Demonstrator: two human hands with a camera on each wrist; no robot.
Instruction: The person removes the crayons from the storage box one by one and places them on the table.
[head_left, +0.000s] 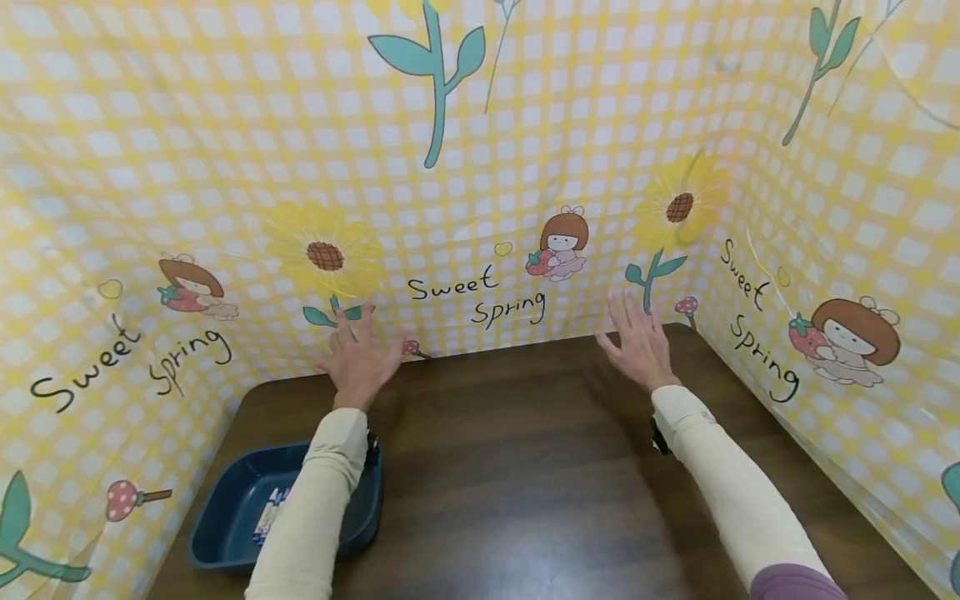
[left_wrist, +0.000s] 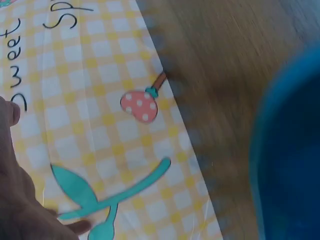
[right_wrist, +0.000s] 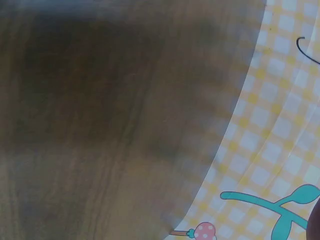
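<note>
My left hand [head_left: 362,354] is held with spread fingers over the far left part of the table, near the checked cloth. In the left wrist view, part of that hand [left_wrist: 20,195] shows at the left edge. On the far right, my right hand [head_left: 639,343] is likewise spread, and nothing is in it. Only a sliver of the right hand [right_wrist: 314,225] enters the right wrist view. Below my left forearm stands a blue plastic basin [head_left: 225,508], partly covered by the sleeve. Inside it lie several small, printed, stick-like pieces [head_left: 268,515], too small to identify.
A dark brown wooden table [head_left: 510,467] spreads beneath both arms. Yellow checked cloth [head_left: 480,208] with flowers and lettering hangs as walls at the back, left and right, meeting the table's edges. The basin's rim [left_wrist: 257,150] is close to the left wrist.
</note>
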